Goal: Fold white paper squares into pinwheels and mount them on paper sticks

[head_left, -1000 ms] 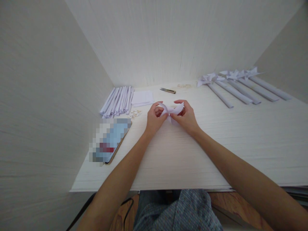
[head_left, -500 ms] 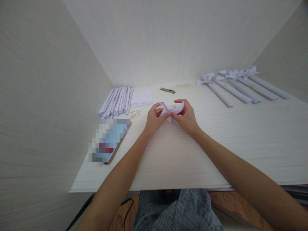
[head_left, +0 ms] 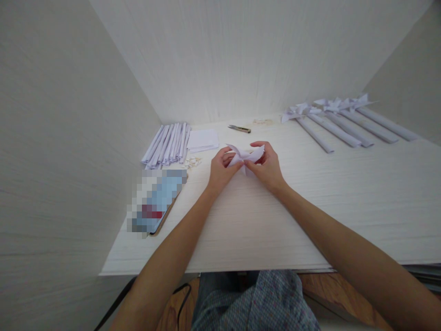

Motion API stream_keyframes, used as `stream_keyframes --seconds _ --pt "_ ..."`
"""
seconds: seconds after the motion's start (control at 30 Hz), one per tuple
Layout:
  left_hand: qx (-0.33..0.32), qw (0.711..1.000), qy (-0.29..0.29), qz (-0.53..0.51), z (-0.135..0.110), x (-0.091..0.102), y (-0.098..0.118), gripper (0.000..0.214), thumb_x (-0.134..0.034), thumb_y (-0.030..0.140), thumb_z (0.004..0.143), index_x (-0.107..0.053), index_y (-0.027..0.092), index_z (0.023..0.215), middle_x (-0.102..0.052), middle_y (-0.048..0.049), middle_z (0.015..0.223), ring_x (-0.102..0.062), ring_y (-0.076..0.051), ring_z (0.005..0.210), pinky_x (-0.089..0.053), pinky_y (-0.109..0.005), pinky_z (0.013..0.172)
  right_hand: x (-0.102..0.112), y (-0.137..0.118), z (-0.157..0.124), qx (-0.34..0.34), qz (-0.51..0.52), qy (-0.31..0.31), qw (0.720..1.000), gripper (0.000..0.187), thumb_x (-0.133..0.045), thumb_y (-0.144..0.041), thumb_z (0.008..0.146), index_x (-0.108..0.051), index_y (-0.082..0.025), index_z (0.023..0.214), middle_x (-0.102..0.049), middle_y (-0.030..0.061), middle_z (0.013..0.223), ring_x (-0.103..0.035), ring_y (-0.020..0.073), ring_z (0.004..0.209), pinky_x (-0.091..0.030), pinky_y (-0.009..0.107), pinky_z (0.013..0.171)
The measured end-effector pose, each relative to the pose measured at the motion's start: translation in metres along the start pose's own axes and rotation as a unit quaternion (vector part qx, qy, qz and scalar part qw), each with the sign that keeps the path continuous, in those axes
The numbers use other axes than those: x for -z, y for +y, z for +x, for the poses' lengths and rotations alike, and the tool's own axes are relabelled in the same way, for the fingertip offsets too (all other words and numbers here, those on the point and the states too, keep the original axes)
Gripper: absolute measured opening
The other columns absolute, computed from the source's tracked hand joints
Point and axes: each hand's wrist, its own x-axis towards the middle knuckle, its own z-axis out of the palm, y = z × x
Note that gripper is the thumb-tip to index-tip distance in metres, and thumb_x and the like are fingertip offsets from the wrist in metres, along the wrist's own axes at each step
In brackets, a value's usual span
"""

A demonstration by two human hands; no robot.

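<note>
A white paper pinwheel head point(head_left: 248, 157), with its blades curled inward, is held between both hands above the middle of the table. My left hand point(head_left: 222, 171) grips its left side, the thumb pressed near the centre. My right hand point(head_left: 269, 168) pinches the right side, its thumb meeting the left one at the middle. The fingers behind the paper are partly hidden. Just beyond the hands lies a pair of thread snips point(head_left: 240, 129). A stack of white paper squares point(head_left: 203, 139) lies to the left of the snips.
Several rolled paper sticks point(head_left: 167, 145) are piled at the left. Small scattered pieces point(head_left: 192, 162) lie beside them, and a phone point(head_left: 160, 202) rests nearer me. Several paper pinwheels on sticks point(head_left: 339, 124) lie at the back right. Walls enclose the table point(head_left: 241, 230) on the left and back.
Almost nothing differs. Both hands keep the paper pinwheel head in the same place, with only a slight shift of the fingers and blades.
</note>
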Motion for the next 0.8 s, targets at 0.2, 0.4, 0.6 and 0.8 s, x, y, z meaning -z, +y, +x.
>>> stream_keyframes --seconds 0.2,0.4,0.6,0.8 --pt "-0.019 1.000 0.000 0.016 -0.0013 0.0004 0.0020 0.046 -0.069 0.017 0.056 -0.048 0.017 0.098 -0.065 0.0003 0.074 -0.062 -0.012 0.070 -0.047 -0.023 0.068 -0.0011 -0.0008 -0.0005 -0.002 0.001 0.003 1.000 0.037 -0.060 -0.018 0.056 -0.043 -0.022 0.089 -0.045 -0.0072 0.059 -0.044 0.0100 0.052 -0.036 0.024 0.049" --pt "-0.009 1.000 0.002 -0.011 -0.0015 0.0006 0.0035 0.048 -0.068 0.014 0.055 -0.046 0.017 0.097 -0.063 0.0031 0.068 -0.060 -0.009 0.064 -0.045 -0.021 0.065 -0.0006 -0.0016 -0.0010 -0.002 0.000 0.002 1.000 0.037 -0.060 -0.018 0.056 -0.044 -0.021 0.089 -0.046 -0.0067 0.062 -0.044 0.0098 0.053 -0.037 0.024 0.051" --pt "0.012 0.999 0.001 -0.035 -0.0011 0.0014 0.0026 0.052 -0.071 0.017 0.053 -0.046 0.018 0.098 -0.062 0.0044 0.067 -0.059 -0.008 0.061 -0.044 -0.021 0.063 -0.0006 -0.0019 -0.0012 -0.003 0.013 -0.001 1.000 0.037 -0.061 -0.018 0.056 -0.044 -0.021 0.089 -0.046 -0.0070 0.061 -0.042 0.0090 0.052 -0.036 0.024 0.050" --pt "0.013 0.999 0.003 -0.050 -0.0010 0.0021 0.0031 0.052 -0.072 0.015 0.051 -0.047 0.018 0.097 -0.058 0.0071 0.061 -0.056 -0.007 0.058 -0.043 -0.019 0.061 -0.0010 -0.0016 -0.0012 -0.004 0.013 0.003 1.000 0.037 -0.061 -0.019 0.055 -0.044 -0.021 0.089 -0.045 -0.0071 0.060 -0.043 0.0091 0.053 -0.035 0.024 0.050"
